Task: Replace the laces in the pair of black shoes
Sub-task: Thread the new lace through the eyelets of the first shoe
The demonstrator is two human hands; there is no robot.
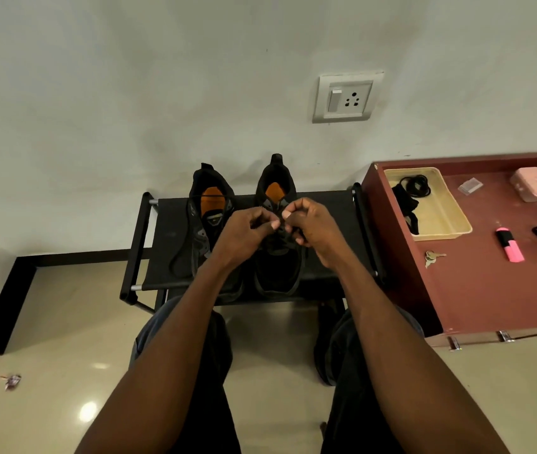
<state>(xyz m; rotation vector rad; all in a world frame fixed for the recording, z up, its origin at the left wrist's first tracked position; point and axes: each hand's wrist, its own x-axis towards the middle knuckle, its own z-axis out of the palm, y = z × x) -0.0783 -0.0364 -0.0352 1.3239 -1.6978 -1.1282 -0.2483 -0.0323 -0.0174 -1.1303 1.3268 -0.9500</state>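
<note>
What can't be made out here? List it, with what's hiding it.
Head view only:
- Lacing on the right shoe: covered by the left hand and right hand.
- What each grip pinches: black lace against black shoe, too dark.
- Left shoe toe: behind the left forearm.
- Black items in the beige tray: too small.

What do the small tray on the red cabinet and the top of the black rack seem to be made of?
Tray: probably plastic, cream, smooth, with thin moulded walls and rounded corners. Rack top: apparently black fabric, matte, stretched between metal-looking tubes with silvery ends at the corners.
</note>
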